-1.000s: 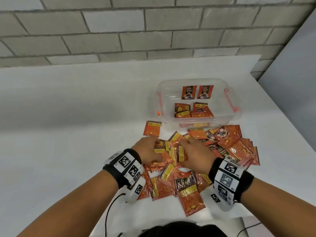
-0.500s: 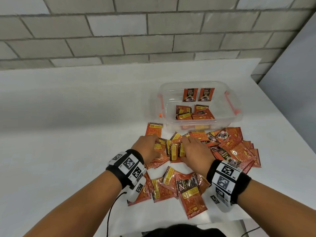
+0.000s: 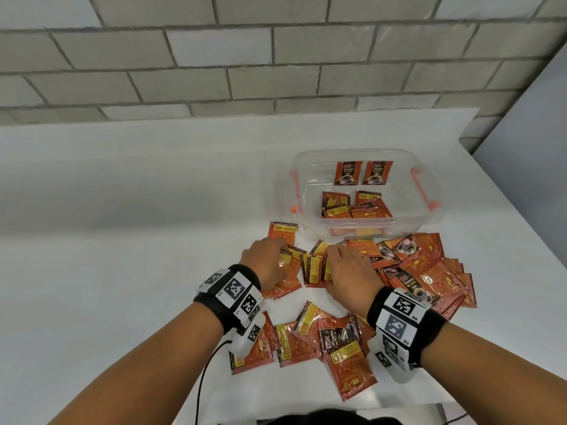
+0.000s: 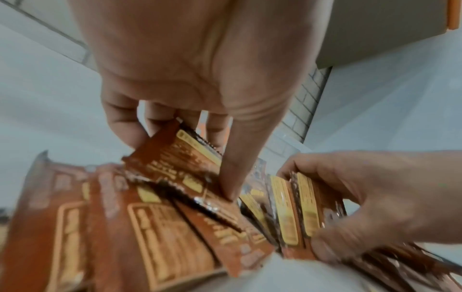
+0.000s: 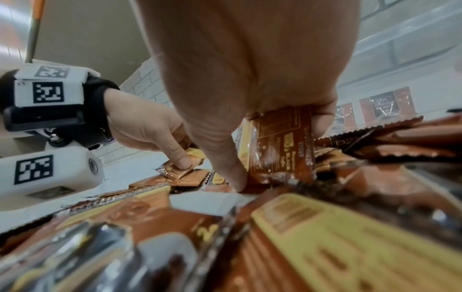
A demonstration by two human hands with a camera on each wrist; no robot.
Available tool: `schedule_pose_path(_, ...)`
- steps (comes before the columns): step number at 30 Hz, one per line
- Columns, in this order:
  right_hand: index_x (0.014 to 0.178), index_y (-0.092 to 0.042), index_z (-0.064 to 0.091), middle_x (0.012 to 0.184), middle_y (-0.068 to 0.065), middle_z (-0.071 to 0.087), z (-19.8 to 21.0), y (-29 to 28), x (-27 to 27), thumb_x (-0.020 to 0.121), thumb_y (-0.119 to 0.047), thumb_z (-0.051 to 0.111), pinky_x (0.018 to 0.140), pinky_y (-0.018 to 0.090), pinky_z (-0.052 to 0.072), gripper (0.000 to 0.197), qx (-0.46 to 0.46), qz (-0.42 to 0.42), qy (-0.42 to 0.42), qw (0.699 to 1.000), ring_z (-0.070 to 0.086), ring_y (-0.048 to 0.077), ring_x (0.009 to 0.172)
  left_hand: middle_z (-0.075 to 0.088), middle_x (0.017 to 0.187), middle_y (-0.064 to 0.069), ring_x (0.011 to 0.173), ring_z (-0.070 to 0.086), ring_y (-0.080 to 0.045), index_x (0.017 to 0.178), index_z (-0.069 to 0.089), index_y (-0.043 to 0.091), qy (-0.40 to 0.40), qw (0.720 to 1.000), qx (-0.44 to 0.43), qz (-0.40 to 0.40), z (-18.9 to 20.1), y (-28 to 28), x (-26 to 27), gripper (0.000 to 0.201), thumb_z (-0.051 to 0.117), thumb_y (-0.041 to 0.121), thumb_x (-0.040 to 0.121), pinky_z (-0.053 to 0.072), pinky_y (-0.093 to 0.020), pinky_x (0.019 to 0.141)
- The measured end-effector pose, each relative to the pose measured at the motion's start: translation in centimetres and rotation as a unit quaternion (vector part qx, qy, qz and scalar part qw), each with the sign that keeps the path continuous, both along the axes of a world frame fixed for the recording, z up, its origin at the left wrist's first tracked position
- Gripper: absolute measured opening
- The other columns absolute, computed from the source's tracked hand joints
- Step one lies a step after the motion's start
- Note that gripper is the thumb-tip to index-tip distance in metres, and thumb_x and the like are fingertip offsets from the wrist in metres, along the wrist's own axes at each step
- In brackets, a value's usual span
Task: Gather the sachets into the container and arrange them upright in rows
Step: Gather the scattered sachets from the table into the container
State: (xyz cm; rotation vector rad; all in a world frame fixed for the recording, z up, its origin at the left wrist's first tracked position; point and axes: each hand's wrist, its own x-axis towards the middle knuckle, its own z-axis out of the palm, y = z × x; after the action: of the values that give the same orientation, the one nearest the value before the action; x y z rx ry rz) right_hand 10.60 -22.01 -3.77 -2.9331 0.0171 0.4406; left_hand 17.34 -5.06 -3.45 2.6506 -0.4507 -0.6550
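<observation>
Orange coffee sachets [image 3: 426,271] lie scattered on the white table in front of a clear plastic container [image 3: 429,219]. Two sachets [image 3: 362,173] stand upright against its far wall; several more lie flat inside. My left hand [image 3: 270,262] pinches a sachet [image 4: 180,164] between thumb and fingers at the pile's left. My right hand [image 3: 346,271] grips a small upright bunch of sachets [image 5: 282,146], thumb on the near side, fingers behind. Between the hands stand a few sachets on edge [image 3: 314,269].
A second loose group of sachets [image 3: 322,342] lies near the table's front edge between my wrists. A brick wall runs behind the table; a grey panel stands at the right. A black cable [image 3: 205,375] hangs from my left wristband.
Both hands have slid forward with gathered sachets, away from the near group, opening a bare strip of table behind them.
</observation>
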Motion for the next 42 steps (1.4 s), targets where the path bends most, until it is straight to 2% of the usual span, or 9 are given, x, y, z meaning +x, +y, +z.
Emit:
schedule_pose_path(3,0.147,-0.015,0.015,0.137,0.010,0.040,-0.1,0.0,0.5,0.087,-0.028,0.057,0.103,0.043,0.031,0.075,-0.006,0.004,0.027,1.000,0.035,0.031,0.128,0.058,0.116,0.001,0.094,0.059,-0.018,0.116,0.052,0.025,0.018,0.996,-0.080,0.043,1.2,1.3,0.9,0.038,0.069,0.015,0.083,0.050,-0.033,0.085)
schedule_pose_path(6,0.139,-0.015,0.028,0.133,0.011,0.039,0.0,0.2,1.1,0.085,-0.029,0.058,0.102,0.042,0.032,0.064,-0.014,0.002,0.045,0.999,0.034,0.030,0.125,0.059,0.105,0.002,0.072,0.057,-0.012,0.110,0.052,0.026,0.048,0.991,-0.115,0.045,2.2,3.5,1.3,0.035,0.070,0.017,0.081,0.048,-0.024,0.063)
schedule_pose_path(10,0.135,-0.014,0.031,0.138,0.015,0.028,0.1,0.5,1.3,0.084,-0.034,0.062,0.105,0.045,0.034,0.063,-0.019,0.004,0.047,0.999,0.027,0.033,0.128,0.057,0.099,0.004,0.079,0.061,-0.012,0.111,0.052,0.027,0.103,0.989,-0.096,0.043,2.3,6.8,1.0,0.034,0.068,0.017,0.083,0.053,-0.027,0.064)
schedule_pose_path(13,0.133,-0.014,0.031,0.140,0.014,0.028,0.1,0.6,1.4,0.080,-0.054,0.064,0.107,0.047,0.032,0.074,-0.017,-0.002,0.041,0.999,0.026,0.034,0.130,0.058,0.099,0.007,0.078,0.060,-0.007,0.112,0.051,0.030,0.121,0.987,-0.094,0.054,1.5,9.3,0.0,0.037,0.070,0.020,0.082,0.045,-0.016,0.057)
schedule_pose_path(19,0.127,-0.013,0.032,0.125,0.009,0.052,0.7,0.7,1.4,0.085,-0.053,0.057,0.101,0.043,0.034,0.063,-0.049,0.024,0.045,0.998,0.044,0.031,0.123,0.051,0.112,0.001,0.097,0.054,-0.014,0.125,0.050,0.019,0.096,0.995,-0.010,0.033,-0.8,10.8,-2.0,0.051,0.075,0.026,0.081,0.048,-0.023,0.079)
schedule_pose_path(24,0.137,-0.016,0.030,0.130,0.007,0.050,0.6,0.7,1.2,0.089,-0.041,0.055,0.099,0.039,0.034,0.060,-0.066,0.042,0.031,0.996,0.045,0.028,0.122,0.042,0.104,0.000,0.096,0.045,-0.016,0.112,0.054,0.017,0.040,0.999,0.022,0.027,-1.3,10.4,-1.5,0.043,0.076,0.031,0.078,0.044,-0.028,0.081)
schedule_pose_path(30,0.129,-0.016,0.037,0.125,0.007,0.051,0.3,0.4,0.9,0.088,-0.038,0.057,0.095,0.040,0.038,0.050,-0.045,0.032,0.021,0.998,0.048,0.028,0.117,0.060,0.094,0.008,0.079,0.057,-0.006,0.104,0.047,0.023,0.083,0.992,-0.064,0.074,-0.3,12.3,-0.6,0.033,0.071,0.031,0.084,0.042,-0.018,0.061)
schedule_pose_path(34,0.123,-0.014,0.038,0.119,0.008,0.052,0.1,0.2,0.8,0.087,-0.038,0.058,0.090,0.040,0.041,0.047,-0.036,0.028,0.012,0.999,0.049,0.028,0.112,0.060,0.108,0.007,0.091,0.061,-0.008,0.120,0.044,0.025,0.147,0.987,-0.059,0.019,-1.0,11.8,-1.5,0.050,0.074,0.034,0.081,0.051,-0.023,0.078)
schedule_pose_path(42,0.126,-0.014,0.038,0.123,0.010,0.051,-0.2,0.2,0.6,0.088,-0.039,0.057,0.090,0.041,0.041,0.049,-0.044,0.032,0.003,0.999,0.047,0.030,0.115,0.053,0.105,-0.004,0.097,0.050,-0.018,0.114,0.057,0.015,0.070,0.997,0.026,-0.024,-1.8,9.8,-2.1,0.046,0.075,0.038,0.079,0.047,-0.034,0.085)
